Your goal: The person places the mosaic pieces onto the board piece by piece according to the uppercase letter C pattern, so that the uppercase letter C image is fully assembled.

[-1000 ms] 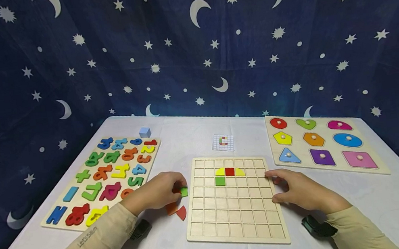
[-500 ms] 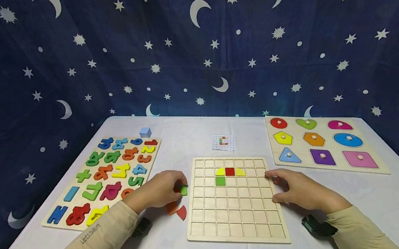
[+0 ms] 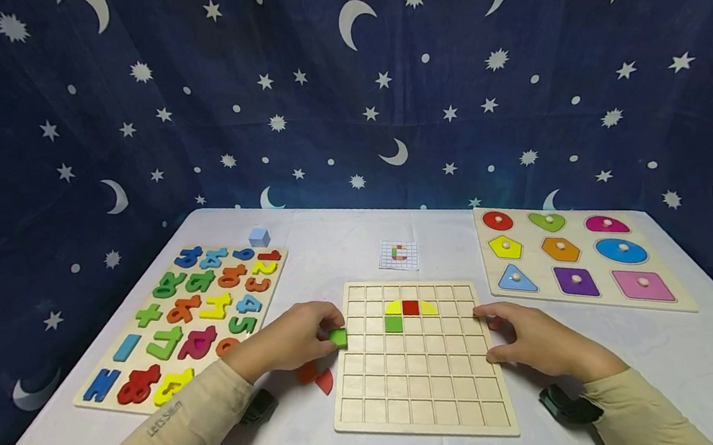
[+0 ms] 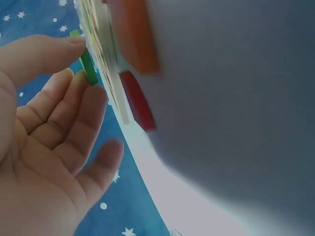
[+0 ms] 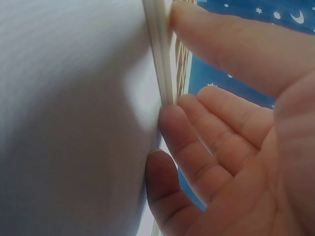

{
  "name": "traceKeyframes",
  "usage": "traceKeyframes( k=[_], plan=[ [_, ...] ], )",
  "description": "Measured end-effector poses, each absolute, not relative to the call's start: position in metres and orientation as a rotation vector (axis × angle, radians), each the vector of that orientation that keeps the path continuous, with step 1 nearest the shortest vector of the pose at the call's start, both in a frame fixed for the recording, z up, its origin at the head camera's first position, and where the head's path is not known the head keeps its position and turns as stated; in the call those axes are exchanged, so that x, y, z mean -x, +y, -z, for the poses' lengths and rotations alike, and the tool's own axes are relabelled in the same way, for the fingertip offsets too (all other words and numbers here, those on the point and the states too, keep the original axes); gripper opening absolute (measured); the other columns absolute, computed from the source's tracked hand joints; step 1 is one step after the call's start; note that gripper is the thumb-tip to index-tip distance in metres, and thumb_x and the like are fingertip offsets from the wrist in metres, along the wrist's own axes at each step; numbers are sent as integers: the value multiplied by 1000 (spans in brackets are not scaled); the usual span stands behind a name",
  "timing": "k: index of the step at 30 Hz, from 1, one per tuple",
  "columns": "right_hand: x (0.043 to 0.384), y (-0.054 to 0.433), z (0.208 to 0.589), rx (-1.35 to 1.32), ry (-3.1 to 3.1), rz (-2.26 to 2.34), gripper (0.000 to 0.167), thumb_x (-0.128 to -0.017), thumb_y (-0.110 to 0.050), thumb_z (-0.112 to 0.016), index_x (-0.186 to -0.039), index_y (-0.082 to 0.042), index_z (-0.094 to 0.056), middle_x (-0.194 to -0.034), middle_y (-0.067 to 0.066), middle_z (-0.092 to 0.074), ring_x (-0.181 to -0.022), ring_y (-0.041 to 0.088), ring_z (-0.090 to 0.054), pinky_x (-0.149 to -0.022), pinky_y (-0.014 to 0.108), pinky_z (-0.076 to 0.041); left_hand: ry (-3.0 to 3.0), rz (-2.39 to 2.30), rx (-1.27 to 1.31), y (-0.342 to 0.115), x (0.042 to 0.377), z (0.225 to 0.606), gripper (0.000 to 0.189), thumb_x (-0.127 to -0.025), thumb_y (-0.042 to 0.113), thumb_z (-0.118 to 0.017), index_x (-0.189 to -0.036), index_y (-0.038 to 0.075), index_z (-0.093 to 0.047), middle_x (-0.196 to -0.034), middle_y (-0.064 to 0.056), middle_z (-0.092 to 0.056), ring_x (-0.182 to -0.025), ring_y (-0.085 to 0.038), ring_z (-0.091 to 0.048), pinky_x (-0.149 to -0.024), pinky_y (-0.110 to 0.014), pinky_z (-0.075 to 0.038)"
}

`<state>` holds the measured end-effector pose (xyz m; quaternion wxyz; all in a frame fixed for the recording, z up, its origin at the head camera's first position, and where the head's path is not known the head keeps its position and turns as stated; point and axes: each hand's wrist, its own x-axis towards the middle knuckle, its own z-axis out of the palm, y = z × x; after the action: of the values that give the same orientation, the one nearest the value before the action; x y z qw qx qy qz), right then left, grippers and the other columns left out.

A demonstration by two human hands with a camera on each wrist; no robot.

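Note:
My left hand (image 3: 299,336) pinches a green square tile (image 3: 338,337) between thumb and fingers, at the left edge of a wooden grid board (image 3: 413,390). In the left wrist view the green tile (image 4: 87,69) is seen edge-on under the thumb. Set in the board's upper cells are a red square (image 3: 410,307), a yellow rounded piece on either side of it, and a green square (image 3: 393,324) below. Thumb and fingertips of my right hand (image 3: 531,334) touch the board's right edge. Below my left hand lie an orange piece (image 3: 307,373) and a red quarter-circle (image 3: 324,382).
A pattern card (image 3: 398,255) lies behind the grid board. On the left is a puzzle board with colourful letters and numbers (image 3: 215,306), with a blue cube (image 3: 259,237) behind it. A knobbed shape puzzle (image 3: 585,256) lies to the right. A starry cloth (image 3: 344,108) hangs behind the table.
My left hand has lifted the green tile from beside the orange piece and carried it slightly right, to the board's left rim. The right hand has stayed in place.

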<state>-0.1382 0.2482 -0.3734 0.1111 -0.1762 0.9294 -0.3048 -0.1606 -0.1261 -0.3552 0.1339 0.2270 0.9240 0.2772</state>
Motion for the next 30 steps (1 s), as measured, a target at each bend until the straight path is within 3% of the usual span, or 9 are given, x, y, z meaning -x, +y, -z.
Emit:
traceKeyframes(
  k=[7, 30],
  plan=[
    [138, 248, 373, 520, 2732, 891, 68, -81, -25, -84, -139, -4, -55, -130, 12, -60, -118, 32, -56, -103, 58, -40, 2659, -817, -773, -114, 159, 352, 22, -84, 3, -77, -101, 10, -65, -92, 6, -62, -89, -15, -58, -85, -35, -50],
    [138, 248, 373, 505, 2730, 883, 67, -82, -24, -84, -139, -4, -55, -128, 11, -60, -117, 32, -55, -103, 58, -39, 2633, -762, -986, -70, 159, 355, 21, -81, 7, -83, -96, 10, -69, -86, 7, -63, -77, -8, -54, -72, -23, -47]
  ],
)
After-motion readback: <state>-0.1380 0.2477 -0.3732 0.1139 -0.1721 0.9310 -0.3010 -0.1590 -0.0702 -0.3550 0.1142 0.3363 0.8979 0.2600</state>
